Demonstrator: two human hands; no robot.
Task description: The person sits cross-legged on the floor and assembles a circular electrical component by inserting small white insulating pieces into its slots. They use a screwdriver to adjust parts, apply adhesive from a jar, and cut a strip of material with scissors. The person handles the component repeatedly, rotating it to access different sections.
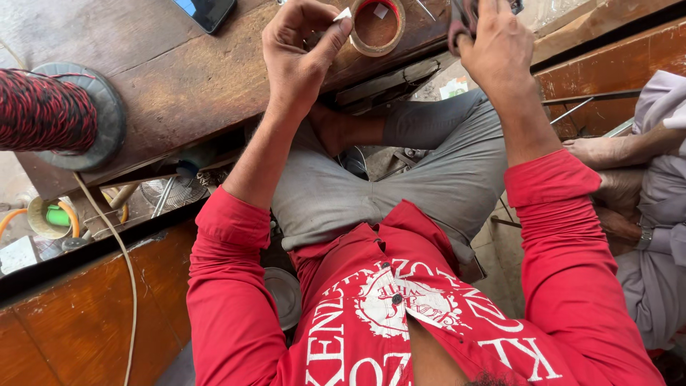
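Note:
My left hand (pixel 304 46) is raised over the wooden workbench (pixel 179 78) and pinches a small white scrap (pixel 343 14) between thumb and forefinger. Right beside it a roll of brown tape (pixel 376 26) lies flat on the bench. My right hand (pixel 496 46) is closed around a dark reddish-brown object (pixel 461 18) at the bench's edge; most of that object is hidden by my fingers. Both arms are in red sleeves, and below them are my grey trousers (pixel 429 179).
A large spool of red and black twisted wire (pixel 43 111) sits on the bench at the left, with a dark phone (pixel 207 11) at the top edge. Another person's hands and pale sleeve (pixel 643 179) are at the right. Clutter and a cable (pixel 121 250) lie under the bench.

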